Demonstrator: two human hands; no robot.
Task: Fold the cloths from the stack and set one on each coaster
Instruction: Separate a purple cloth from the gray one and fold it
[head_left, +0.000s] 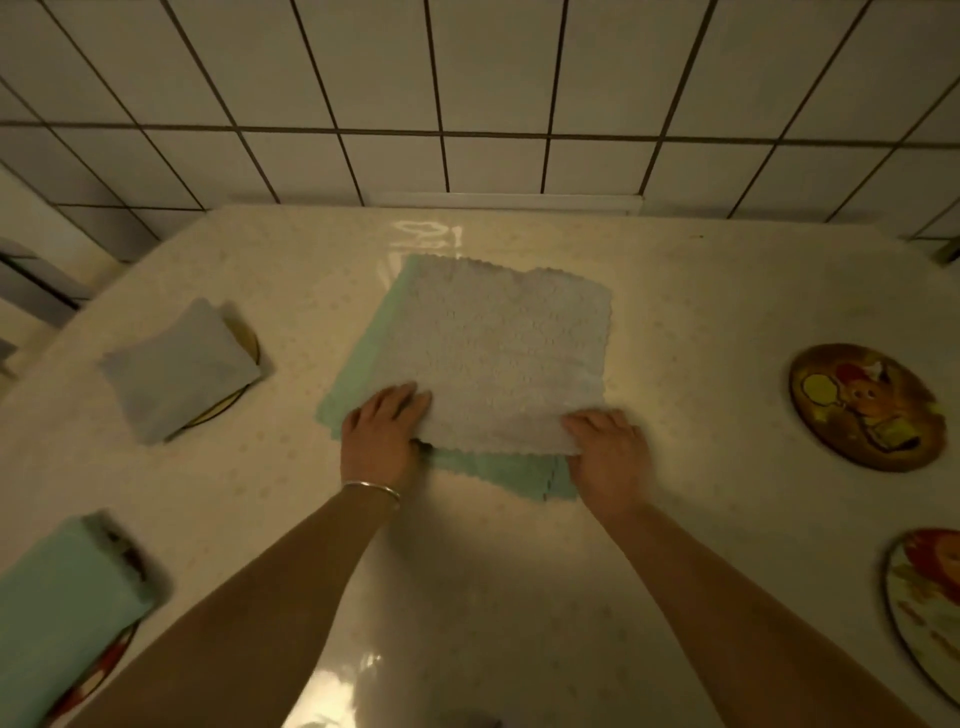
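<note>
A pale grey cloth (498, 353) lies flat on top of a green cloth (498, 470) in the middle of the table; together they form the stack. My left hand (382, 436) pinches the grey cloth's near left corner. My right hand (608, 449) grips its near right corner, which is lifted a little. At the left, a folded grey cloth (176, 364) rests on a coaster (249, 338). A folded green cloth (62, 613) covers another coaster (98, 670) at the near left. Two bare picture coasters sit at the right, one further back (865, 408) and one nearer (930, 608).
The glossy cream table (467, 597) meets a tiled wall (467, 104) at the back. A grey object (31, 291) stands off the table's far left corner.
</note>
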